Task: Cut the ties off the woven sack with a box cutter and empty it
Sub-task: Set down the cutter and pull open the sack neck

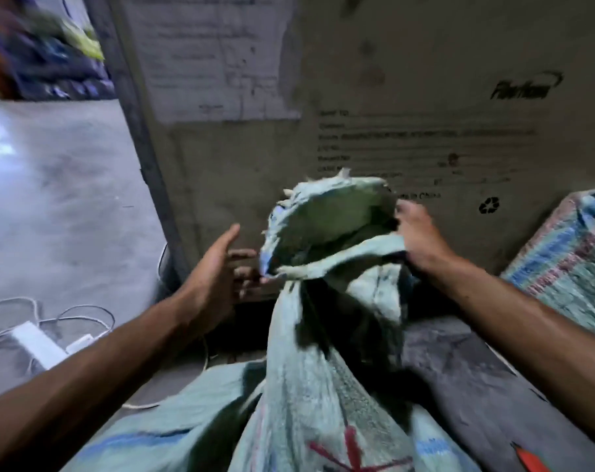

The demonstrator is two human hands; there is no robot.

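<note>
Carton (425,80): stands behind, backing the sack.
Woven sack (323,386): centre, neck raised, mouth gaping, apparently ready for tipping.
Right hand (417,233): grip clenched on mouth's rim.
Left hand (217,267): released, fingers spread, beside the rim.
Box cutter: not visible.

Ahead of me, filling the upper right of the frame, stands a big cardboard box (425,97) with blurred print and a recycling mark. At far right lies a second striped sack (568,260). Lower left, a white power adapter (39,342) with looped cables sits on the grey concrete floor (67,185). An orange-red pointed object (531,459) shows lower right.
</note>
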